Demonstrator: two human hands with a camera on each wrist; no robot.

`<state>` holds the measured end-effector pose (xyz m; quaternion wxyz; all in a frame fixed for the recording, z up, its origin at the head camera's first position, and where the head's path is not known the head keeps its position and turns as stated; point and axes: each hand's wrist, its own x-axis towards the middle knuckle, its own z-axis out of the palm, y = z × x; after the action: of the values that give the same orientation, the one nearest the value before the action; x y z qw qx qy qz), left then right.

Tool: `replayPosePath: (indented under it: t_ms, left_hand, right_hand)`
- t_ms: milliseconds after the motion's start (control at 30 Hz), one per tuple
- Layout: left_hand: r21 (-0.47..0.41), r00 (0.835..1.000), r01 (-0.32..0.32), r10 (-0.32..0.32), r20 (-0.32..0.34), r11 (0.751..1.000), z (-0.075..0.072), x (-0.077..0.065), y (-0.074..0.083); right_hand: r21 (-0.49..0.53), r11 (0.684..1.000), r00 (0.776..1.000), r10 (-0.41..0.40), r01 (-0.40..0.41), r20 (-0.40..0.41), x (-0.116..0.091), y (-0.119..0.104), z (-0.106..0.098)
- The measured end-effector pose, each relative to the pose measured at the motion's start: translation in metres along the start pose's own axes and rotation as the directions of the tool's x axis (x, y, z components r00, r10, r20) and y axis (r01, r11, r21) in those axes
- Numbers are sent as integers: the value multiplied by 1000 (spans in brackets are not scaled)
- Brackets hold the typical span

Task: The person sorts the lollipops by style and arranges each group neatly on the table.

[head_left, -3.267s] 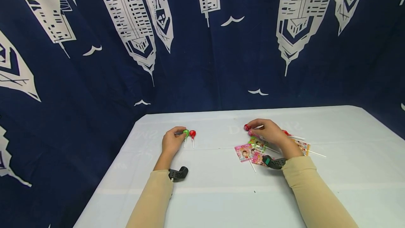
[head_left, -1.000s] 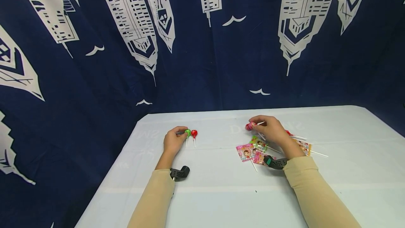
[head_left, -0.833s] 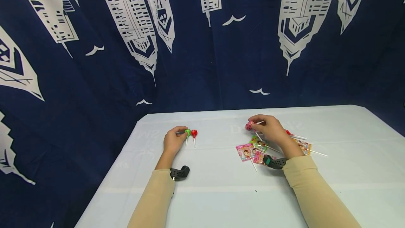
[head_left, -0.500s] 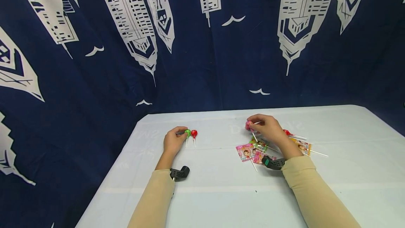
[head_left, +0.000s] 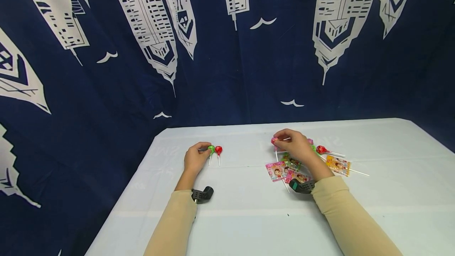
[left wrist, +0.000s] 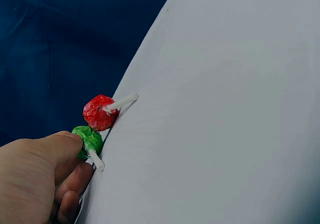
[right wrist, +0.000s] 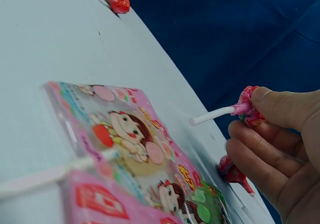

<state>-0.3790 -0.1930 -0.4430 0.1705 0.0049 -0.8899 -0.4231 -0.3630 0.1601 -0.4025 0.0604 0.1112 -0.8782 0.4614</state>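
Note:
My left hand pinches a green-wrapped lollipop by its round head, its white stick pointing down toward the table. Right beside it, a red lollipop touches or nearly touches the green one. On the right, my right hand holds a pink-wrapped lollipop between thumb and fingers, above the table, its stick hanging down in the head view. A dark red lollipop lies below the right fingers, partly hidden by them in the right wrist view.
Flat lollipops in pink, green and orange packets lie overlapping near the right wrist. Another red lollipop lies behind the forearm, with a pink one partly hidden. The white table meets a navy printed curtain.
My right hand has picked up the pink lollipop, turned its stick downward and shifted left. More lollipops behind the right wrist are now uncovered. The left hand keeps its hold.

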Motion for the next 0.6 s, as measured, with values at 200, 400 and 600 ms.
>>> replayPosePath:
  t_ms: [200,400,600]
  left_hand:
    - [-3,1000,-4,4,2,1000,1,1,-1]
    - [-7,1000,-10,10,-1,1000,0,1,0]
    - [-7,1000,-1,1,3,1000,0,0,0]
  right_hand:
    - [12,1000,1000,10,-11,28,-1,-5,5]
    - [32,999,999,-10,8,51,-1,-10,15]
    - [39,998,996,-44,41,71,-1,-16,26]
